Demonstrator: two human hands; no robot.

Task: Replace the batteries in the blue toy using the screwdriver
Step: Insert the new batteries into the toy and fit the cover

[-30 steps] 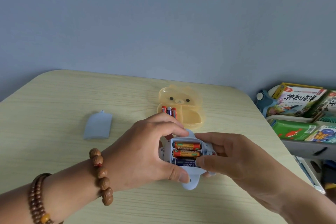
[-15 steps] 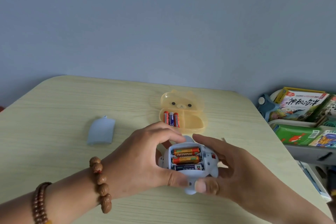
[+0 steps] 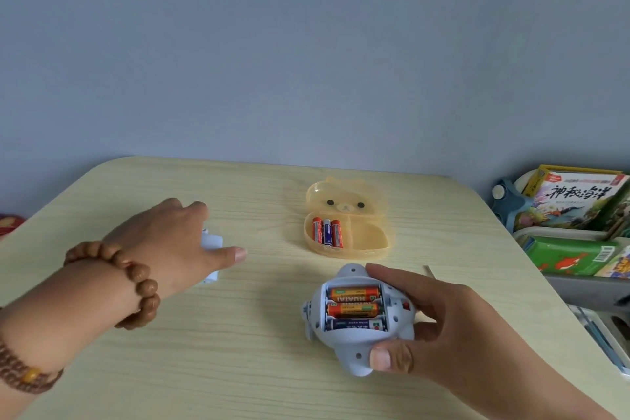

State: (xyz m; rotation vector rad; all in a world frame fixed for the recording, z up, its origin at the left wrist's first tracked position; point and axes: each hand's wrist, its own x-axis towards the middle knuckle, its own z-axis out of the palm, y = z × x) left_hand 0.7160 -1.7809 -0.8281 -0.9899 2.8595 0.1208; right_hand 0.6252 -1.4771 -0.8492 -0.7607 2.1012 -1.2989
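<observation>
The blue toy [image 3: 354, 348] lies belly-up on the table with its battery bay open; three batteries [image 3: 354, 309] sit in it, two orange and one dark blue. My right hand [image 3: 453, 327] grips the toy, thumb on its near end and index finger on its far end. My left hand [image 3: 170, 245] reaches out over the pale blue battery cover [image 3: 213, 240] at the left, thumb straight; the other fingers are hidden behind the hand. An open yellow bear-shaped box [image 3: 368, 242] behind the toy holds three more batteries [image 3: 326, 231] in its left compartment.
A thin pale stick [image 3: 428, 272] pokes out beyond my right hand. Right of the wooden table [image 3: 238, 368], a rack holds picture books [image 3: 576, 201] and a green box [image 3: 569, 256]. A blue-grey wall stands behind the table.
My left hand let go of the toy and swung left to the battery cover. My right hand now holds the toy alone, slightly further right.
</observation>
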